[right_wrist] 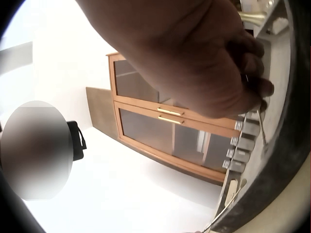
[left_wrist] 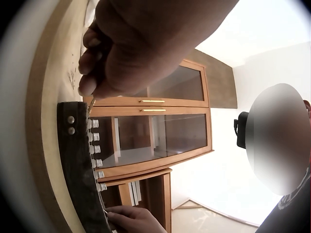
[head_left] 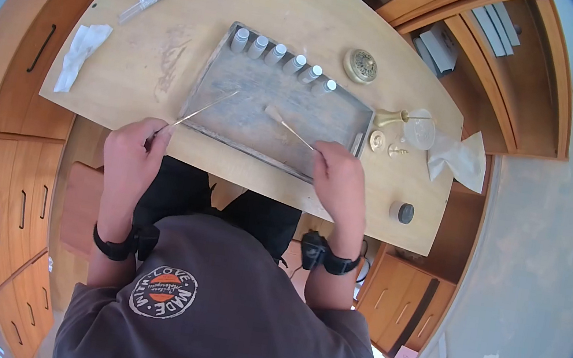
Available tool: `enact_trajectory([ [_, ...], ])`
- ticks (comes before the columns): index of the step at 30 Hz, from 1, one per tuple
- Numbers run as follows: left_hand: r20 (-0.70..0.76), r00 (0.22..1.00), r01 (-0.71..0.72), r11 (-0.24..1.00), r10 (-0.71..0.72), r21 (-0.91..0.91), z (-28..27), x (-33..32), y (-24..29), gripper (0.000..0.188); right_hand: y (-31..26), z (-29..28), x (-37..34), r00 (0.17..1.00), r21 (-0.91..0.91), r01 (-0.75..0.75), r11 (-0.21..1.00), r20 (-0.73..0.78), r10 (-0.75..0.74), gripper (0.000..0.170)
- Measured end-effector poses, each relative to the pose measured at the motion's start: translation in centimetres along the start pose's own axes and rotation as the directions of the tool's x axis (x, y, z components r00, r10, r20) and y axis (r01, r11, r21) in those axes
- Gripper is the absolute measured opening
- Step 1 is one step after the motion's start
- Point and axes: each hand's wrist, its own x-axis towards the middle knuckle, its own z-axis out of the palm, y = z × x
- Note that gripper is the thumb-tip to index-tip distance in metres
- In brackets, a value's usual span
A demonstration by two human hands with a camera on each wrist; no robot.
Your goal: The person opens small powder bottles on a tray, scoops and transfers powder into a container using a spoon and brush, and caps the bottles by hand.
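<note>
My left hand pinches a thin brass-coloured stick, its far end over the left part of a shallow grey tray. In the right wrist view, this stick ends in a small spoon-like tip. At the tray's front right, my right hand grips the slim handle of a small tool with a broad, flat end. That end lies low over the tray floor. Several small vials with white caps stand in a row along the tray's back wall.
Right of the tray are a brass vase, small brass pieces, a clear cup, crumpled tissue and a dark-lidded jar. A round patterned brass box stands behind. Folded tissue and a clear tube lie left.
</note>
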Motion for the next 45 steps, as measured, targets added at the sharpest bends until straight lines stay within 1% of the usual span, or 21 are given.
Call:
enact_trajectory([
  [3,0.021,1.000,-0.007,1.000,0.008,-0.020,0.3,-0.1,0.2,0.014,1.3,-2.7,-1.0,1.000,0.077,-0.010,0.997,0.028,0.008,0.018],
  [5,0.031,0.999,-0.016,1.000,0.016,-0.021,0.4,0.0,0.4,0.014,2.1,-4.0,-1.4,0.999,0.080,-0.019,0.997,0.035,0.016,0.017],
  [7,0.058,0.998,0.006,1.000,-0.005,-0.009,0.5,0.0,0.7,0.012,3.2,-4.4,-1.5,0.997,-0.062,-0.005,0.998,0.080,0.009,0.016],
  [8,0.058,0.998,0.003,1.000,-0.002,-0.009,0.6,0.0,0.8,0.012,3.6,-4.1,-1.4,0.997,-0.062,-0.006,0.998,0.077,0.010,0.016],
  [10,0.096,0.995,-0.009,1.000,0.009,-0.005,0.8,0.1,0.9,0.012,4.4,-3.5,-0.8,0.989,-0.178,0.066,0.982,0.141,-0.040,0.015],
  [11,0.094,0.995,-0.012,1.000,0.012,-0.001,0.9,0.1,1.0,0.012,4.4,-3.0,-0.3,0.990,-0.174,0.066,0.982,0.138,-0.042,0.015],
  [13,0.102,0.992,-0.070,0.998,0.070,-0.008,1.2,0.1,1.0,0.013,3.9,-1.6,0.9,0.990,-0.154,0.144,0.977,0.013,-0.144,0.015],
  [16,0.119,0.992,-0.040,0.999,0.042,-0.015,1.4,0.2,1.7,0.010,3.3,-0.8,2.8,0.986,-0.159,0.166,0.973,-0.004,-0.169,0.015],
  [20,0.110,0.992,-0.056,0.998,0.057,-0.014,1.5,0.3,2.1,0.011,3.1,-0.9,3.3,0.983,-0.123,0.180,0.976,-0.017,-0.183,0.015],
  [23,0.097,0.995,-0.034,0.999,0.036,-0.024,1.5,0.5,2.4,0.012,2.3,-2.6,1.9,0.990,-0.143,0.132,0.981,-0.029,-0.137,0.014],
  [25,0.065,0.998,-0.025,0.999,0.027,-0.033,1.4,0.6,2.4,0.012,2.2,-3.3,0.4,0.994,-0.114,-0.056,0.992,-0.097,0.045,0.012],
  [26,0.068,0.997,-0.027,0.999,0.029,-0.036,1.4,0.6,2.3,0.012,2.6,-3.3,-0.2,0.994,-0.117,-0.059,0.991,-0.098,0.048,0.012],
  [28,0.082,0.996,-0.034,0.999,0.035,-0.020,1.3,0.6,2.2,0.014,3.3,-3.0,-1.4,0.965,-0.142,-0.212,0.967,-0.185,0.185,0.012],
  [29,0.086,0.996,-0.038,0.999,0.039,-0.021,1.3,0.6,2.2,0.014,3.4,-2.9,-1.8,0.964,-0.142,-0.217,0.966,-0.188,0.189,0.012],
  [31,0.108,0.994,-0.031,1.000,0.031,0.003,1.3,0.6,2.2,0.014,3.1,-2.4,-2.3,0.932,-0.175,-0.332,0.927,-0.214,0.294,0.009],
  [32,0.112,0.993,-0.037,0.999,0.036,0.003,1.4,0.6,2.3,0.014,3.2,-1.9,-2.4,0.929,-0.173,-0.338,0.925,-0.217,0.299,0.009],
  [34,0.106,0.994,-0.037,0.999,0.040,-0.033,1.8,0.6,2.3,0.014,3.1,-0.8,-2.4,0.962,-0.146,-0.242,0.959,-0.166,0.217,0.008],
  [38,0.108,0.992,-0.056,0.998,0.060,-0.042,2.4,0.5,2.5,0.013,0.8,0.5,-2.2,0.980,-0.089,-0.162,0.983,-0.132,0.149,0.007],
  [40,0.105,0.991,-0.077,0.995,0.084,-0.067,2.7,0.5,2.7,0.013,0.0,1.1,-2.3,0.993,-0.054,-0.059,0.997,-0.104,0.053,0.005],
  [44,0.109,0.990,-0.087,0.995,0.092,-0.049,2.7,0.6,3.1,0.012,-1.4,0.8,-2.4,0.982,-0.006,-0.057,0.998,-0.179,0.055,0.005],
  [45,0.080,0.995,-0.057,0.995,0.063,-0.085,2.5,0.7,3.1,0.012,-1.8,0.5,-2.3,0.975,-0.001,-0.060,0.998,-0.215,0.058,0.005],
])
